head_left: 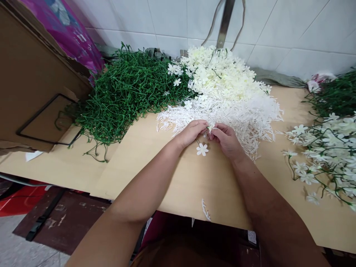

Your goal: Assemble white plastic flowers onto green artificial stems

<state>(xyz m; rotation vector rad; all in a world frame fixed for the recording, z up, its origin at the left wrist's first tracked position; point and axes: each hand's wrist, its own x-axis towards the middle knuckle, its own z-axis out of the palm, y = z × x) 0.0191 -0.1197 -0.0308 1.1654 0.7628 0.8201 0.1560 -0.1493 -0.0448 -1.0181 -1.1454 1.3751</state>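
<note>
In the head view, the left hand (pixel 191 132) and the right hand (pixel 226 139) are meeting fingertip to fingertip over the wooden table (pixel 172 174), both curled nearly closed and pinching a small white flower piece (pixel 210 128) between them. The piece is sitting at the near edge of the heap of white feathery sprigs (pixel 244 118). A loose white blossom (pixel 202 149) is lying on the table just below the hands, between the wrists. Behind the sprig heap a mound of cream blossoms (pixel 222 74) is rising against the tiled wall. Left of the sprig heap a tangle of green stems (pixel 125 92) is spreading out. Right of the heap, well apart, assembled flower stems (pixel 325 148) are lying.
</note>
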